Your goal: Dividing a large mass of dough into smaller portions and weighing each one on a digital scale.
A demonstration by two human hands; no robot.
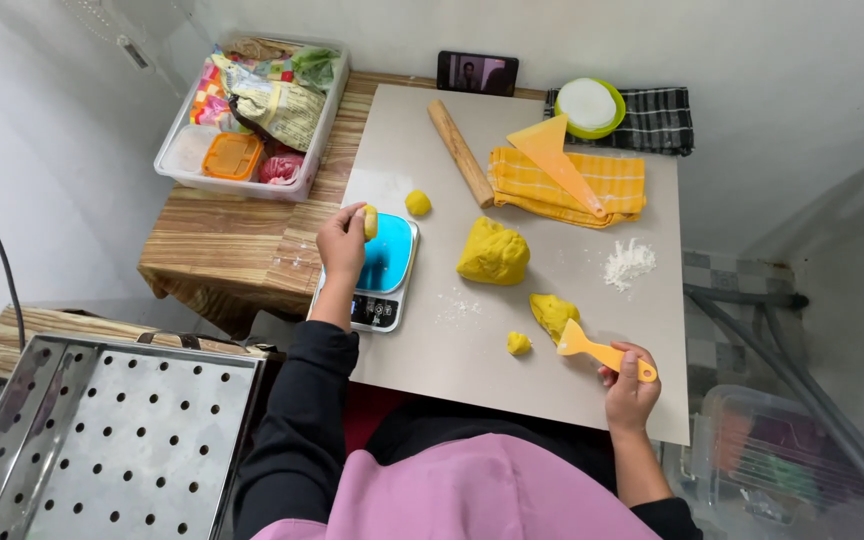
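Note:
My left hand (340, 245) holds a small yellow dough ball (370, 221) just above the blue kitchen scale (384, 270). My right hand (630, 388) grips the handle of an orange plastic scraper (592, 349), its blade against a yellow dough piece (552, 311). A large yellow dough lump (493, 252) sits in the middle of the grey work mat (552, 200). One small dough ball (418, 203) lies beyond the scale, another small bit (519, 343) near the scraper.
A wooden rolling pin (459, 152), a yellow cloth (572, 185) with an orange triangular scraper (552, 155), a green bowl (590, 107), flour pile (629, 262) and a phone (477, 73) lie at the back. A plastic bin of packets (252, 115) stands left; a perforated steel tray (112, 440) lower left.

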